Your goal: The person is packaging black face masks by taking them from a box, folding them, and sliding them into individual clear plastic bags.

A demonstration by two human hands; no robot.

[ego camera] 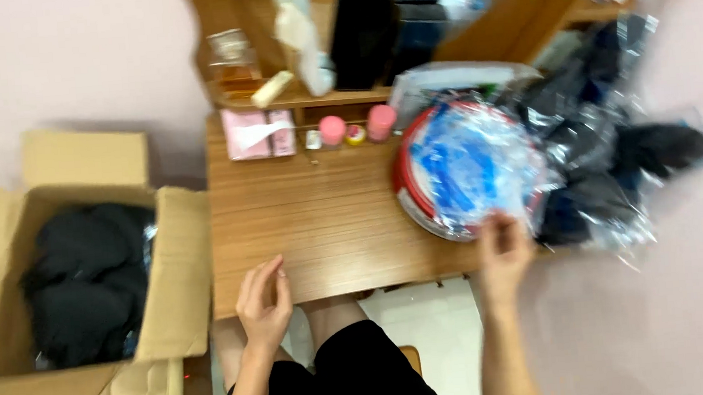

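My left hand (263, 301) rests at the front edge of a wooden desk (320, 217), fingers loosely curled and holding nothing. My right hand (503, 248) reaches to the desk's right side and touches the near edge of a round red tub (419, 205) filled with crumpled blue-and-white plastic bags (470, 163). Whether the fingers grip the plastic is blurred. Beyond the tub lies a pile of dark items in clear plastic wrap (616, 160).
An open cardboard box (4, 250) with black fabric (82, 281) stands left of the desk. At the desk's back are a pink tissue pack (257, 134), two pink jars (356, 125), black boxes (384, 32) and a wooden shelf (294, 100).
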